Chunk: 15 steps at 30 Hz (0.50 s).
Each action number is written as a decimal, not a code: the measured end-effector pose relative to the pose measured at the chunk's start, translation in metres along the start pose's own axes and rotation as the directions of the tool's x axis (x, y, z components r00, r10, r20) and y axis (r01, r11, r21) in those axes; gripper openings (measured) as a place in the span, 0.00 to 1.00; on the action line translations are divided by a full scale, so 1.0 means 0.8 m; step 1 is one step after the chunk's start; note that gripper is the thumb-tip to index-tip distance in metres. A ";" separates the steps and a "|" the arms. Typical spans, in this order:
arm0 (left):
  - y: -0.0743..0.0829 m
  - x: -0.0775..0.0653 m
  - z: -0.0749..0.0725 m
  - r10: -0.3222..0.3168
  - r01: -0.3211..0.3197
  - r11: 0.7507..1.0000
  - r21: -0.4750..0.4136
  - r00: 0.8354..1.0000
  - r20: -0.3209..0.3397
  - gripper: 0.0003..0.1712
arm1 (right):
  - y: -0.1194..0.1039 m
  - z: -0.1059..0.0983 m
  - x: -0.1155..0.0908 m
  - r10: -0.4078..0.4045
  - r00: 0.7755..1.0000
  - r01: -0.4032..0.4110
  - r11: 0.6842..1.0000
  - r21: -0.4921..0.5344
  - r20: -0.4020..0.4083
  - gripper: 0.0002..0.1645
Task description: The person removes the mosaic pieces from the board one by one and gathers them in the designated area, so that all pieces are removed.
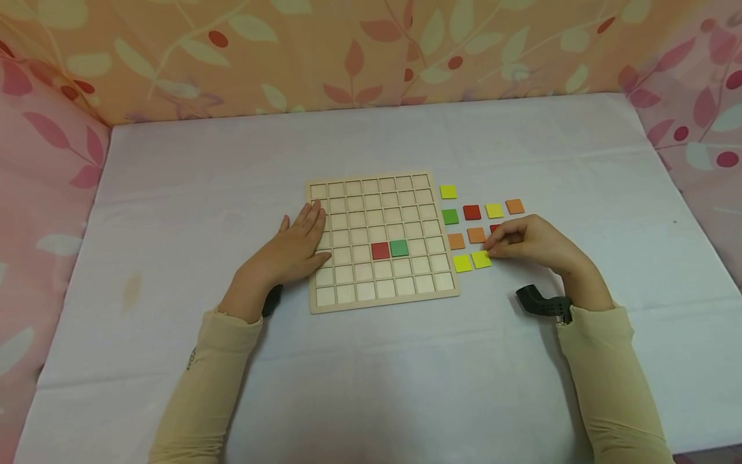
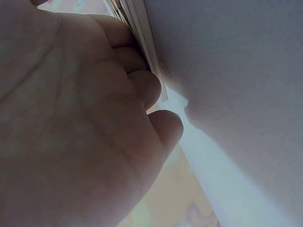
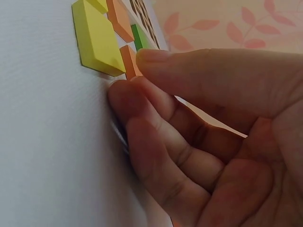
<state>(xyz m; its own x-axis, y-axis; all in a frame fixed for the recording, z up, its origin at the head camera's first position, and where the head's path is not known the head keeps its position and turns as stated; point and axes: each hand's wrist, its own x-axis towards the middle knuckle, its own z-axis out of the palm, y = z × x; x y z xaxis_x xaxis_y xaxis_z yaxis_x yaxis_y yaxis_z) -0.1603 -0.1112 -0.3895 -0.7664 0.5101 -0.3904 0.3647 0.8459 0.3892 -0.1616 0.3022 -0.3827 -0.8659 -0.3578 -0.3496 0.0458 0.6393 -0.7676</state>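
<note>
My left hand [image 1: 292, 248] lies flat over the left edge of a light wooden grid board [image 1: 384, 306], fingers extended. In the left wrist view its palm [image 2: 80, 118] fills the left side, beside the board's edge [image 2: 149, 52]. A red tile [image 1: 380, 251] and a green tile [image 1: 399, 248] sit side by side in the board's cells. Right of the board, my right hand [image 1: 536, 241] has loosely bent fingers beside a yellow tile [image 1: 481, 260], partly covering a red tile [image 1: 495, 227]. In the right wrist view, no tile shows between thumb [image 3: 156, 64] and fingertips; the yellow tile [image 3: 97, 40] lies just beyond.
More loose square tiles lie along the board's right side, among them a green one [image 1: 450, 216], a red one [image 1: 472, 212] and an orange one [image 1: 514, 206]. White cloth [image 1: 371, 380] covers the table. Patterned fabric [image 1: 324, 58] rises behind it and at both sides.
</note>
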 end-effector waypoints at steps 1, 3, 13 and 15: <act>0.000 0.000 0.000 0.000 0.000 1.000 0.000 1.000 -0.001 0.44 | 0.000 0.000 0.000 0.002 1.000 -0.002 1.000 -0.005 -0.001 0.08; 0.000 0.000 0.000 0.000 0.000 1.000 0.000 1.000 -0.002 0.44 | 0.000 -0.001 0.000 0.005 1.000 -0.005 1.000 -0.008 -0.002 0.08; 0.000 -0.001 0.000 0.000 0.000 1.000 -0.003 1.000 -0.004 0.45 | -0.007 0.000 0.000 -0.010 1.000 0.010 1.000 -0.006 -0.006 0.08; 0.001 -0.002 -0.001 -0.003 0.003 1.000 -0.008 1.000 -0.004 0.45 | -0.010 0.001 0.002 -0.024 1.000 0.023 1.000 -0.013 -0.006 0.08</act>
<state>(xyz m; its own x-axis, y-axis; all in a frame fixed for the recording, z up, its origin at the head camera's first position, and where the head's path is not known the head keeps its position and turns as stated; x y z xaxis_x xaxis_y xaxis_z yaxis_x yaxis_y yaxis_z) -0.1596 -0.1115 -0.3881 -0.7695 0.5072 -0.3881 0.3583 0.8459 0.3951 -0.1631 0.2962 -0.3772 -0.8699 -0.3684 -0.3280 0.0191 0.6394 -0.7686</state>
